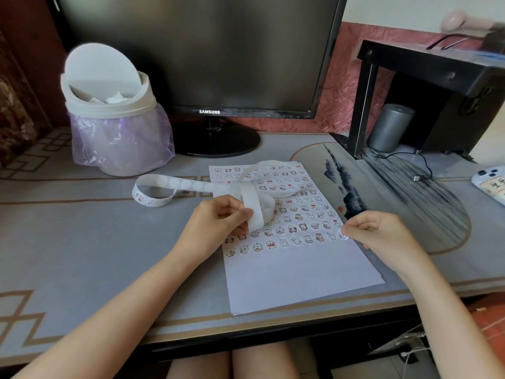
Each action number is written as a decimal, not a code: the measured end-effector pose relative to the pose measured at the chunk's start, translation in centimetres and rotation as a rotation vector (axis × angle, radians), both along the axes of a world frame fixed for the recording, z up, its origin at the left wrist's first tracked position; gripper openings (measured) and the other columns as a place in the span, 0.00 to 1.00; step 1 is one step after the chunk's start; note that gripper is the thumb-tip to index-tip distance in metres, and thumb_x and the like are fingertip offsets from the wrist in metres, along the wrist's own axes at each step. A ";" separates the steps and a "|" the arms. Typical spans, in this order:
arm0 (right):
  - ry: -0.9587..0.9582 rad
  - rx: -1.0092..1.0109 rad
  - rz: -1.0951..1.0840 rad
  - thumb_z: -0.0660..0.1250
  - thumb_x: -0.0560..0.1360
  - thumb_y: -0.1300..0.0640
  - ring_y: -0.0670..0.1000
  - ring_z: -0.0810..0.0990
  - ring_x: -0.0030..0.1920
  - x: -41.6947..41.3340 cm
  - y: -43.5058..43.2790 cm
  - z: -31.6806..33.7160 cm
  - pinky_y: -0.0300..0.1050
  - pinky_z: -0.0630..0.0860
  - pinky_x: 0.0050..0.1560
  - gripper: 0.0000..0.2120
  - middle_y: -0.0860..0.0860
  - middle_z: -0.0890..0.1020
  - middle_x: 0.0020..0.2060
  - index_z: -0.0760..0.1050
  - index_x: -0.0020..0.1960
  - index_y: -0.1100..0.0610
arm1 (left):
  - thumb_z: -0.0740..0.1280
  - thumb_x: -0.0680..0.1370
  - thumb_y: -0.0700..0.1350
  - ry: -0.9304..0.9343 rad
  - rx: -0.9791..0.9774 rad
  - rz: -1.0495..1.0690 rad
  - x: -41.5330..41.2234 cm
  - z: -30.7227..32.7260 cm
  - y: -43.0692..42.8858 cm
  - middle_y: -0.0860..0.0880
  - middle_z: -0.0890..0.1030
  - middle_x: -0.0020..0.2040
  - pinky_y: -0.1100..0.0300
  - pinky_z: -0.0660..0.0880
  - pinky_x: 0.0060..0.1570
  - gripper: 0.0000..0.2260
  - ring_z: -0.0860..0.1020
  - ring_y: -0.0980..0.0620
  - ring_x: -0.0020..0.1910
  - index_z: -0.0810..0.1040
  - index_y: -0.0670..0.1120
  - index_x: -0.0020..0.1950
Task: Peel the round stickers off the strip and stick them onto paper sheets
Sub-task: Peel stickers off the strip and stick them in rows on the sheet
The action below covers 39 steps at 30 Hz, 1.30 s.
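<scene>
A white paper sheet (295,272) lies in the middle of the desk, its upper part covered with rows of small cartoon round stickers. A long white sticker strip (175,184) curls across the sheet and out to the left, where its end loops and shows several printed stickers. My left hand (218,222) pinches a loop of the strip above the sheet. My right hand (379,233) has its fingers curled and its fingertips hold a round sticker (343,235) at the right end of a sticker row, touching or just above the paper.
A white swing-lid bin (109,110) with a purple bag stands at the back left. A black Samsung monitor (207,64) stands behind the sheet. A black stand (426,86) with a grey cylinder (390,127) sits at the right, with a cable and a phone (492,181) further right.
</scene>
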State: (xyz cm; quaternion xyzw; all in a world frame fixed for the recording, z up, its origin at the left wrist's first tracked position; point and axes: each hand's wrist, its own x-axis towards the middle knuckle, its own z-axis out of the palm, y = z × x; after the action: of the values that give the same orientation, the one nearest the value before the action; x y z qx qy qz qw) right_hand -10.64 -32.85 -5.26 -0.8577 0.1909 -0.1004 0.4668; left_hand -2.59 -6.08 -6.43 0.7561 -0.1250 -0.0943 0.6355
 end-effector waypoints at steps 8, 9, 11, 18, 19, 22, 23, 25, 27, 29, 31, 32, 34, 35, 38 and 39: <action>-0.041 -0.151 -0.002 0.74 0.69 0.63 0.45 0.72 0.30 -0.2 0.5 -0.2 0.40 0.67 0.33 0.05 0.51 0.80 0.31 0.79 0.37 0.55 | 0.69 0.76 0.41 -0.003 0.014 -0.006 0.1 -0.1 0.0 0.45 0.83 0.37 0.59 0.79 0.47 0.05 0.81 0.53 0.36 0.79 0.40 0.44; -0.042 -0.160 0.001 0.74 0.69 0.62 0.45 0.71 0.29 -0.2 0.5 -0.2 0.40 0.67 0.33 0.05 0.51 0.79 0.31 0.79 0.37 0.56 | 0.69 0.76 0.41 -0.003 0.016 -0.006 0.1 -0.1 0.0 0.46 0.83 0.37 0.59 0.79 0.47 0.05 0.81 0.52 0.36 0.79 0.40 0.44; -0.039 -0.165 0.008 0.74 0.69 0.62 0.44 0.71 0.29 -0.3 0.5 -0.1 0.39 0.66 0.32 0.04 0.51 0.79 0.31 0.80 0.38 0.56 | 0.69 0.76 0.42 -0.004 0.022 -0.005 0.1 -0.2 0.0 0.46 0.83 0.36 0.58 0.79 0.48 0.05 0.81 0.52 0.36 0.79 0.40 0.43; -0.017 -0.156 -0.005 0.74 0.70 0.61 0.47 0.73 0.36 -0.2 0.2 0.0 0.40 0.69 0.38 0.09 0.53 0.78 0.37 0.76 0.47 0.56 | 0.69 0.76 0.42 -0.003 0.043 0.002 0.1 -0.1 0.0 0.48 0.83 0.35 0.62 0.79 0.46 0.05 0.81 0.54 0.34 0.79 0.41 0.42; -0.010 -0.160 -0.010 0.73 0.70 0.61 0.48 0.74 0.36 -0.2 0.1 -0.1 0.41 0.69 0.38 0.08 0.54 0.79 0.38 0.76 0.47 0.56 | 0.69 0.76 0.42 -0.003 0.046 0.001 0.1 -0.1 0.0 0.48 0.83 0.35 0.63 0.79 0.45 0.05 0.81 0.54 0.34 0.79 0.41 0.43; -0.012 -0.125 -0.024 0.72 0.72 0.61 0.51 0.74 0.37 0.0 -0.1 -0.1 0.43 0.69 0.38 0.05 0.54 0.80 0.40 0.78 0.46 0.57 | 0.69 0.76 0.42 -0.004 0.052 0.001 0.1 0.0 0.0 0.48 0.83 0.35 0.63 0.79 0.46 0.05 0.81 0.54 0.35 0.79 0.41 0.43; -0.019 -0.107 -0.030 0.72 0.72 0.60 0.50 0.73 0.36 0.1 -0.1 0.0 0.44 0.69 0.38 0.05 0.54 0.81 0.40 0.78 0.46 0.57 | 0.69 0.76 0.43 -0.004 0.054 0.001 0.0 0.0 0.0 0.48 0.83 0.35 0.63 0.79 0.46 0.05 0.81 0.54 0.35 0.79 0.41 0.43; -0.030 -0.087 -0.039 0.74 0.70 0.57 0.50 0.74 0.34 0.2 0.0 0.0 0.43 0.69 0.37 0.07 0.54 0.81 0.39 0.77 0.45 0.56 | 0.69 0.76 0.43 -0.003 0.055 -0.001 0.1 -0.1 0.0 0.49 0.83 0.35 0.61 0.79 0.47 0.05 0.81 0.53 0.35 0.79 0.42 0.43; -0.028 -0.100 -0.042 0.76 0.68 0.56 0.50 0.75 0.35 0.2 0.2 -0.1 0.44 0.70 0.38 0.09 0.53 0.80 0.37 0.77 0.43 0.56 | 0.69 0.76 0.43 -0.004 0.059 0.000 0.1 -0.1 0.0 0.49 0.83 0.35 0.61 0.79 0.47 0.05 0.81 0.53 0.35 0.79 0.42 0.42; -0.024 -0.114 -0.046 0.76 0.68 0.57 0.50 0.76 0.36 0.3 0.3 -0.2 0.45 0.71 0.40 0.10 0.53 0.79 0.36 0.76 0.43 0.56 | 0.69 0.76 0.43 -0.008 0.065 0.002 0.0 -0.1 0.0 0.50 0.83 0.35 0.62 0.79 0.46 0.05 0.82 0.53 0.35 0.79 0.43 0.42; -0.029 -0.130 -0.053 0.75 0.69 0.58 0.50 0.76 0.36 0.4 0.3 -0.3 0.44 0.71 0.39 0.08 0.54 0.80 0.37 0.77 0.44 0.57 | 0.69 0.76 0.43 -0.011 0.069 0.005 0.0 0.0 0.0 0.49 0.83 0.35 0.64 0.78 0.45 0.05 0.82 0.54 0.35 0.79 0.43 0.43; -0.035 -0.137 -0.058 0.74 0.70 0.59 0.50 0.76 0.36 0.4 0.2 -0.3 0.42 0.70 0.38 0.07 0.55 0.80 0.37 0.77 0.44 0.57 | 0.69 0.76 0.43 -0.013 0.072 0.006 -0.1 0.0 0.0 0.49 0.83 0.35 0.65 0.78 0.45 0.05 0.82 0.54 0.35 0.79 0.43 0.43; -0.045 -0.128 -0.062 0.73 0.71 0.60 0.49 0.74 0.34 0.3 0.0 -0.3 0.42 0.69 0.36 0.05 0.57 0.81 0.40 0.77 0.44 0.57 | 0.69 0.76 0.43 -0.013 0.072 0.006 -0.1 0.1 0.0 0.49 0.83 0.36 0.66 0.78 0.44 0.05 0.82 0.54 0.35 0.79 0.42 0.43; -0.047 -0.108 -0.064 0.73 0.71 0.59 0.49 0.73 0.33 0.3 -0.1 -0.3 0.43 0.69 0.35 0.05 0.57 0.81 0.41 0.77 0.44 0.57 | 0.69 0.76 0.43 -0.011 0.069 0.006 -0.1 0.1 0.0 0.49 0.83 0.35 0.65 0.78 0.45 0.05 0.82 0.54 0.35 0.79 0.43 0.43; -0.033 -0.033 -0.027 0.75 0.69 0.55 0.50 0.72 0.34 -0.1 -0.1 -0.1 0.42 0.68 0.36 0.09 0.55 0.81 0.40 0.77 0.45 0.56 | 0.69 0.76 0.43 -0.010 0.066 0.002 -0.1 0.1 0.0 0.50 0.83 0.35 0.63 0.79 0.47 0.05 0.82 0.54 0.36 0.79 0.43 0.42; -0.021 -0.020 -0.003 0.76 0.68 0.56 0.49 0.72 0.34 -0.3 -0.1 0.0 0.41 0.68 0.36 0.11 0.54 0.79 0.39 0.77 0.45 0.57 | 0.69 0.76 0.43 -0.012 0.069 0.001 -0.1 0.0 0.0 0.50 0.83 0.35 0.62 0.79 0.47 0.05 0.82 0.53 0.36 0.79 0.43 0.42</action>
State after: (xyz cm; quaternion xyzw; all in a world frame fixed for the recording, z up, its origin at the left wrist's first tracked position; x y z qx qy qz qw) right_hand -10.90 -32.94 -5.26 -0.8608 0.1863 -0.1120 0.4602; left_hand -2.64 -6.09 -6.39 0.7781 -0.1250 -0.0939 0.6084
